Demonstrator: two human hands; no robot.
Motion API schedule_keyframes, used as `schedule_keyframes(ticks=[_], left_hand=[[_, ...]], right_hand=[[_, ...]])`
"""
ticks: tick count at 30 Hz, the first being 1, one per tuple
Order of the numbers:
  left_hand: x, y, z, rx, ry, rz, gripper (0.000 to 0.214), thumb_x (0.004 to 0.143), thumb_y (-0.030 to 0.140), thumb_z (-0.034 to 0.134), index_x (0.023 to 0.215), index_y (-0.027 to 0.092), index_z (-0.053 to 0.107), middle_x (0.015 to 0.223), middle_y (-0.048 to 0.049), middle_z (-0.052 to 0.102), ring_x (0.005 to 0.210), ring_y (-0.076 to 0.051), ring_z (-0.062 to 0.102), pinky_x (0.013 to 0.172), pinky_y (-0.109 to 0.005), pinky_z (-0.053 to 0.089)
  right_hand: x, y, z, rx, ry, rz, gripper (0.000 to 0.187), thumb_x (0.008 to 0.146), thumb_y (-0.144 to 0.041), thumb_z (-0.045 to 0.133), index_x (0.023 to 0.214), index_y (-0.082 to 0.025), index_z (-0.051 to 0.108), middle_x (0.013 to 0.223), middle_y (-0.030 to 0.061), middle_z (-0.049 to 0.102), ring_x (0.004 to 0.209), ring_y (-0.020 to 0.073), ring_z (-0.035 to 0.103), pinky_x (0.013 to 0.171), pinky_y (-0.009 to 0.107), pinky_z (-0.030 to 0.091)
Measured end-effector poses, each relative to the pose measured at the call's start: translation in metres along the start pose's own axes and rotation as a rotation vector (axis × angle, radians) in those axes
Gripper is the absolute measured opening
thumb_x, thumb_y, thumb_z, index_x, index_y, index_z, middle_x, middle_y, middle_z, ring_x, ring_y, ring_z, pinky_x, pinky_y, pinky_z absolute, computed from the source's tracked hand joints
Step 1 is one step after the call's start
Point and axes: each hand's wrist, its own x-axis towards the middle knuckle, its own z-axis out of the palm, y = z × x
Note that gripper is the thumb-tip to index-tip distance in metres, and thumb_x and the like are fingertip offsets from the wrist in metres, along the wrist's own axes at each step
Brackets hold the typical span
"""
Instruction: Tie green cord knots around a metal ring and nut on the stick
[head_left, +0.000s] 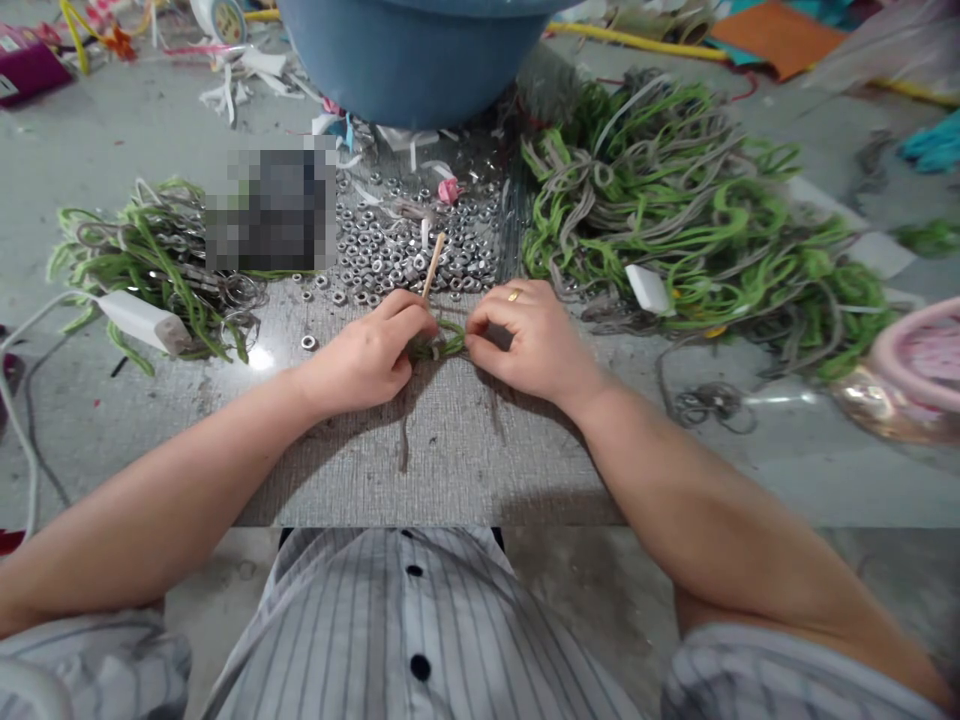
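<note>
Left hand (382, 345) pinched on green cord (448, 342); right hand (531, 335), thumb to fingertip, pinches its other end. Cord between the hands, over grey table (337, 480). Beyond grip: metal nuts (375, 262), blue tub (420, 65). Right: green-grey cord heap (697, 200). Nearer: floor (577, 590). Far left: purple box (30, 65), label unreadable.

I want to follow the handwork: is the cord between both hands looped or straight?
Looped: the green cord curves round between left hand and right hand.

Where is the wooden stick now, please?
In the head view, the wooden stick is just above and left of centre, slanting up beside the left hand, with metal nuts behind it.
</note>
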Motion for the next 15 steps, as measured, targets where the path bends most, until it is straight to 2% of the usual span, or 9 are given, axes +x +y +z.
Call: schedule_keyframes(ticks=[5,15], left_hand=[[-0.001,-0.001,-0.002,0.065,-0.064,0.024,0.047,0.072,-0.005,0.038,0.112,0.012,0.053,0.122,-0.0132,0.051,0.113,-0.019,0.056,0.098,-0.032,0.049],[-0.002,0.003,-0.009,0.174,-0.114,0.016,0.048,0.073,-0.006,0.040,0.116,0.013,0.052,0.128,-0.0135,0.050,0.108,-0.019,0.059,0.092,-0.030,0.052]], right_hand=[[0.000,0.000,0.000,-0.031,-0.056,-0.008,0.010,0.075,-0.019,0.054,0.066,-0.023,0.053,0.074,0.0034,0.067,0.078,0.0222,0.059,0.078,0.038,0.038],[-0.001,0.011,-0.012,-0.168,-0.137,-0.029,0.009,0.075,-0.018,0.054,0.067,-0.022,0.055,0.085,0.0054,0.069,0.084,0.0246,0.058,0.079,0.041,0.034]])
